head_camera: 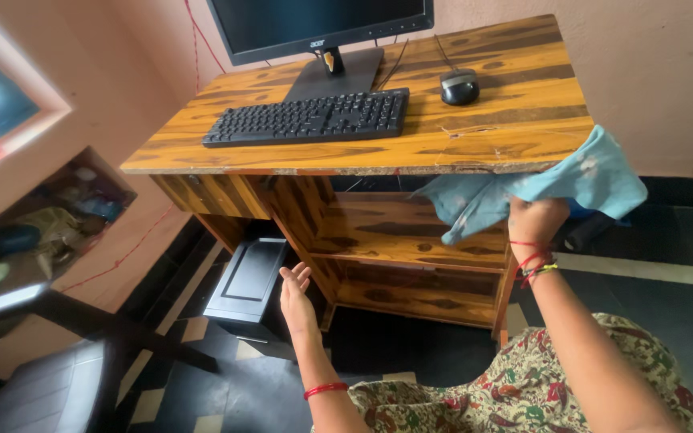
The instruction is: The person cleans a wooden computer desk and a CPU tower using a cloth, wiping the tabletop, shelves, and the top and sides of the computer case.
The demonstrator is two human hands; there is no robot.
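The right hand (536, 220) is closed around a light blue cloth (547, 188), gripping it by a bunched fold just below the front right edge of the wooden tabletop (491, 128); the cloth spreads out to either side of the fist, one end draping left in front of the shelf (378, 232) under the tabletop, the other fanning out past the tabletop's right corner. Red threads and a bangle circle that wrist. The left hand (294, 290) holds nothing: its fingers are spread open, palm turned up, low down in front of the tabletop's left leg panel and just beside the black computer case (246, 281) standing on the floor. On the tabletop, a black keyboard (310, 117) lies near the front edge, a black monitor (318, 28) stands behind it, and a black mouse (459, 87) sits to the keyboard's right, well apart from the cloth.
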